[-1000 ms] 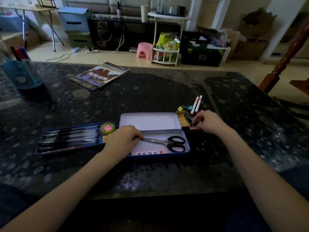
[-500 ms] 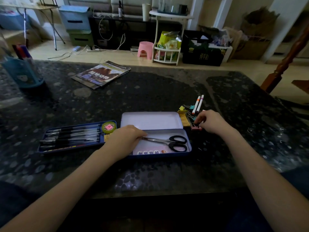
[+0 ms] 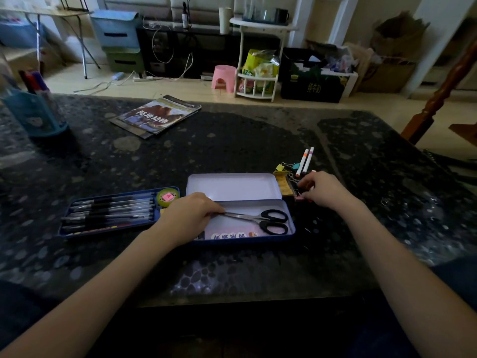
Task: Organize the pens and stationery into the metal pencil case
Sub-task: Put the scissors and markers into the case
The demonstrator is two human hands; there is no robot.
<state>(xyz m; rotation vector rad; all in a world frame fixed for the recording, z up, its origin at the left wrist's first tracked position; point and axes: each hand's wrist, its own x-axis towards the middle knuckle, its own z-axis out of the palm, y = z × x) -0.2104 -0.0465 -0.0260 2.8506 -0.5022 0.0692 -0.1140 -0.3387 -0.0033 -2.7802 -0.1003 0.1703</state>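
**A:** Your left hand point(image 3: 189, 215) is down on the near-left corner of the open metal pencil case point(image 3: 290, 223), fingers curled, the tips right at the blades of the black-handled scissors point(image 3: 260, 220). Pinching them, or just touching?

**B:** Can't tell from here; your knuckles cover the contact. The scissors lie flat in the case's base, handles to the right, blades pointing left under your fingers. The raised lid point(image 3: 233, 186) stands behind, pale inside.

**A:** And your right hand point(image 3: 324, 188)?

**B:** It's just off the case's right end, fingers bent around a pink binder clip point(image 3: 299, 198) sitting on the surface point(image 3: 232, 148). Looks like you're pinching it.

**A:** What's waiting beyond it?

**B:** More binder clips point(image 3: 286, 167), yellow and teal, heaped at the lid's far-right corner, and two white markers point(image 3: 305, 161) side by side just past them, one orange-capped, one pink-capped. A yellow strip lies against the lid's right edge; I can't make out what it is.

**A:** Left of the case?

**B:** A blue tray point(image 3: 64, 228) lies alongside, packed with black pens point(image 3: 111, 211) in a row, and a green tape roll point(image 3: 167, 197) with a pink centre at its right end.

**A:** Farther back?

**B:** A magazine point(image 3: 156, 117) lies mid-surface, and a blue pen holder point(image 3: 36, 115) stands at the far left.
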